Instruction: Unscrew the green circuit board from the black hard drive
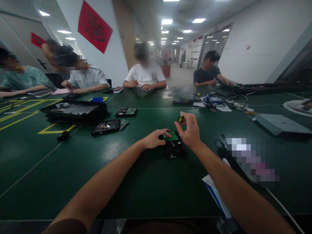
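Observation:
A black hard drive [175, 148] with a green circuit board [172, 136] on top lies on the dark green table [136, 182] in front of me. My left hand [154, 138] rests on the drive's left edge, fingers curled over the board. My right hand [190, 130] hovers just above and right of the drive, fingers pinched round a small yellow-and-black screwdriver [180, 119] that stands over the board.
Two more hard drives [106, 126] [126, 112] and a black tray [74, 110] lie to the left. Cables and tools [212, 100] sit at the back right, a grey flat case [280, 124] to the right, papers [214, 191] by my right forearm. Several people sit around the table.

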The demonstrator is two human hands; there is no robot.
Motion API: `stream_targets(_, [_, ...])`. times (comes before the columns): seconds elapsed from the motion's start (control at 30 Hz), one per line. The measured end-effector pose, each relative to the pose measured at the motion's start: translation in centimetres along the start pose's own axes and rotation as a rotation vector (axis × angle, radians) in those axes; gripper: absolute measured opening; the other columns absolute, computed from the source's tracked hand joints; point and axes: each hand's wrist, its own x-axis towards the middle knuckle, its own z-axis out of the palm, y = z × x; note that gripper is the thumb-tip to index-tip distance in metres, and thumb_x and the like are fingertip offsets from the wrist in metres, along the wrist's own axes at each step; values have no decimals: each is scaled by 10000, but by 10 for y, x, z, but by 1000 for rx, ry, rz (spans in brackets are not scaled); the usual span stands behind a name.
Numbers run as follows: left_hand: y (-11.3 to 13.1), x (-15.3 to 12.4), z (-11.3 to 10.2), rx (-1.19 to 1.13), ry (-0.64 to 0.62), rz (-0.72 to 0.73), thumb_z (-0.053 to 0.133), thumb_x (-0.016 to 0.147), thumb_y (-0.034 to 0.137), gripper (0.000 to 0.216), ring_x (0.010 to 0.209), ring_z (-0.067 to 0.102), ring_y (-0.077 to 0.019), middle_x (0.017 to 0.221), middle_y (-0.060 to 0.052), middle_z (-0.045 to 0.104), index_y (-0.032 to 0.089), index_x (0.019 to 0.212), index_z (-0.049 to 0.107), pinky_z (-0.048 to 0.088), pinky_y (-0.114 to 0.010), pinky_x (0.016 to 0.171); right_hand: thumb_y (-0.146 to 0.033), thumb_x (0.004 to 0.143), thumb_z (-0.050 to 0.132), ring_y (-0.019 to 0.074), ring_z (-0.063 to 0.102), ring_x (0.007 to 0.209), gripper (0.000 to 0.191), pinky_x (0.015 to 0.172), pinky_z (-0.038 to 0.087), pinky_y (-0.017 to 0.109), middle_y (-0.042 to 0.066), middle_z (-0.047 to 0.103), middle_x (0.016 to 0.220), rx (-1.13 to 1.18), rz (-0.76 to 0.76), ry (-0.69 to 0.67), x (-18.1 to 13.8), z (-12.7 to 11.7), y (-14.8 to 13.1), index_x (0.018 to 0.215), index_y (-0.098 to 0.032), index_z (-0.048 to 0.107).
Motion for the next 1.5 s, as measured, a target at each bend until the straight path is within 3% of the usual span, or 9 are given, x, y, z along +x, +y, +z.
stream_targets(0.13, [-1, 0, 0, 2, -3, -3, 642, 740, 135, 489, 1452, 381, -256, 1568, -57, 399, 233, 1219, 646, 282, -435, 1204, -244, 972, 476, 289, 561, 1195, 509, 977, 542, 527, 139, 525, 1329, 21, -28, -23, 1, 1, -1, 1472, -262, 386])
stream_targets(0.33, [-1, 0, 1, -9, 6, 5, 640, 730, 122, 482, 1445, 392, -261, 1555, -63, 417, 230, 1199, 660, 272, -444, 1208, -282, 932, 570, 290, 576, 1149, 508, 921, 575, 505, 145, 516, 1291, 10, 0, 12, 0, 1, 0, 1423, -246, 445])
stream_targets(0.5, [-1, 0, 1, -15, -1, -6, 646, 734, 144, 480, 1447, 388, -262, 1565, -51, 402, 241, 1204, 656, 279, -440, 1207, -231, 969, 474, 288, 555, 1203, 515, 971, 547, 532, 130, 506, 1346, 39, -36, -16, 0, 1, 0, 1474, -282, 384])
stream_targets(0.7, [-1, 0, 1, -3, 5, 2, 641, 736, 141, 482, 1443, 395, -265, 1563, -57, 406, 240, 1207, 655, 267, -444, 1210, -308, 920, 605, 257, 608, 1006, 492, 843, 597, 483, 132, 514, 1250, 5, 15, 29, 0, 0, -1, 1390, -256, 468])
stream_targets(0.9, [-3, 0, 1, -10, 7, -9, 642, 732, 152, 492, 1440, 396, -276, 1557, -57, 415, 244, 1215, 654, 270, -458, 1204, -251, 978, 468, 288, 574, 1186, 491, 969, 547, 524, 142, 519, 1360, 15, -13, -5, -1, 2, 1, 1463, -257, 388])
stream_targets(1.07, [-1, -1, 1, -9, 5, 3, 645, 731, 145, 479, 1447, 389, -262, 1558, -61, 414, 240, 1200, 658, 264, -436, 1208, -307, 949, 556, 275, 604, 1102, 481, 916, 572, 499, 138, 545, 1288, -2, 7, 11, -1, 2, 1, 1411, -250, 436])
stream_targets(1.27, [5, -1, 1, -11, 7, -15, 641, 731, 137, 483, 1445, 392, -269, 1565, -68, 407, 236, 1203, 658, 259, -442, 1211, -272, 984, 467, 283, 569, 1196, 466, 983, 535, 521, 136, 549, 1318, 16, -19, -9, -1, 2, 2, 1444, -256, 394])
stream_targets(1.5, [6, -1, 1, -6, 11, -9, 641, 744, 136, 464, 1442, 399, -265, 1554, -69, 422, 232, 1197, 659, 282, -443, 1203, -284, 962, 524, 278, 573, 1160, 496, 967, 543, 495, 131, 543, 1297, 6, -19, -26, 0, -1, -1, 1444, -263, 408])
